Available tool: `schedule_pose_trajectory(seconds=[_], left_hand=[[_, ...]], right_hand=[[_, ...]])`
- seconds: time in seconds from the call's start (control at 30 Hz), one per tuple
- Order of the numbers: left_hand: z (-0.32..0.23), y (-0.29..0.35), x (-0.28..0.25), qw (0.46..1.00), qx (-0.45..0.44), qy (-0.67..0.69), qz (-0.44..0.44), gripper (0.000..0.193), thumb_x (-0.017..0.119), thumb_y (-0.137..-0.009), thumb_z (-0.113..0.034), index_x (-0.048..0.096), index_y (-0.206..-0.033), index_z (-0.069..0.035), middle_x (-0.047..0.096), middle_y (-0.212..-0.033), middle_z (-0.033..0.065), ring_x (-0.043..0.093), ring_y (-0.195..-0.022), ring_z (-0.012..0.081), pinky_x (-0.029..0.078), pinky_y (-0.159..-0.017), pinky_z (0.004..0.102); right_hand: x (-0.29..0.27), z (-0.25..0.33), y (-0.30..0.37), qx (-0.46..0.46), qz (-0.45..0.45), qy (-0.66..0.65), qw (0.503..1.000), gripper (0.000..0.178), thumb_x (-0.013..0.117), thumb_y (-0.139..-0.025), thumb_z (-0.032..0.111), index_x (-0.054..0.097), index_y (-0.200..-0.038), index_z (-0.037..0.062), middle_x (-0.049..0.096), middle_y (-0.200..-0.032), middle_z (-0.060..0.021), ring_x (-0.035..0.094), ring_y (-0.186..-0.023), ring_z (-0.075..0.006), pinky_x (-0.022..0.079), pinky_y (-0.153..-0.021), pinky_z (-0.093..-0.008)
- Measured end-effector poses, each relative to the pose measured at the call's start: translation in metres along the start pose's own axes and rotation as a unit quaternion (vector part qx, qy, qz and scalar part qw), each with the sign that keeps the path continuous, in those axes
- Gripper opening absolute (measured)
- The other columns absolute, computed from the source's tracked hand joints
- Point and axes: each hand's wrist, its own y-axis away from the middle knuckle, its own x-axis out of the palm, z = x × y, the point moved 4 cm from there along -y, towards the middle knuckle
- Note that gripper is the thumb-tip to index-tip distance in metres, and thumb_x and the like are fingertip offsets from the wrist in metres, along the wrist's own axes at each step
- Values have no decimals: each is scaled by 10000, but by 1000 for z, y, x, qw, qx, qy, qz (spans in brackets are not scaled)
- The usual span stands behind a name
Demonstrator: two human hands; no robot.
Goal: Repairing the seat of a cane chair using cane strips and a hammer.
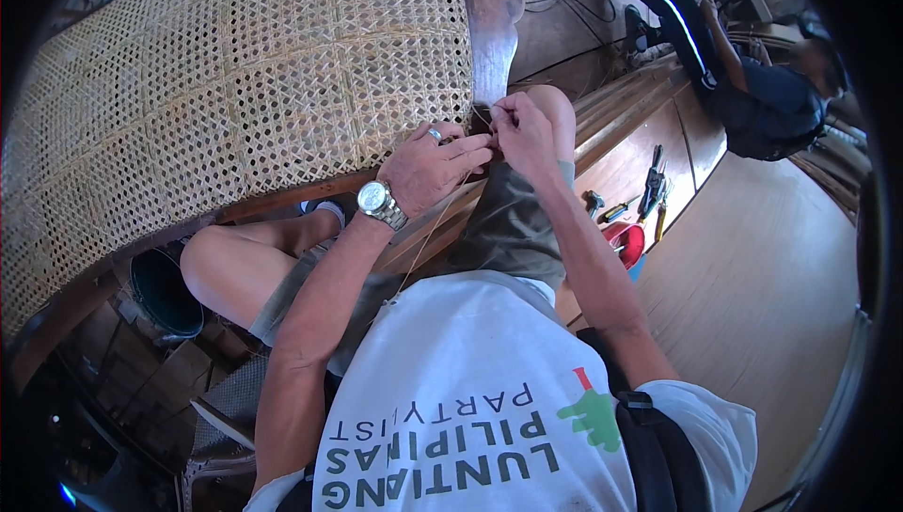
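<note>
A large panel of woven cane webbing (273,61) with an open pattern of holes spans the upper left, set on a dark wooden frame (493,51). At the frame's near right corner my two hands meet. My right hand (529,141) is closed in a pinch on a thin cane strand (483,108) beside the webbing's edge. My left hand (428,169), with a ring and a metal wristwatch (374,198), has its fingers pressed together at the same corner; what lies under its fingertips is hidden. A long thin strand (428,239) trails from below the hands toward my lap.
Right of my knee, pliers (654,183), a yellow-handled tool (616,212) and a red container (625,241) lie on a wooden surface (752,239). Long wooden strips (625,108) run beside it. Another person (762,98) sits at the upper right. A dark bucket (167,291) stands left.
</note>
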Motion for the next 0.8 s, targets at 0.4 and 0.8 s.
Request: schedule_pose_trajectory(seconds=[0.4, 0.8], left_hand=[[18, 4, -2, 972, -147, 140, -122, 456, 781, -935, -86, 662, -1376, -85, 688, -1224, 140, 698, -984, 324, 585, -861, 439], [16, 6, 3, 991, -100, 36, -77, 243, 758, -895, -64, 731, -1133, -109, 720, -1112, 50, 706, -1035, 283, 573, -897, 420]], right_hand=[[-9, 11, 16, 25, 190, -195, 962, 186, 686, -1083, 178, 666, -1147, 5, 659, -919, 2, 595, -798, -81, 502, -719, -255], [-2, 19, 29, 15, 244, -174, 954, 219, 658, -1093, 187, 689, -1149, -22, 689, -935, -20, 611, -790, -89, 528, -722, -269]])
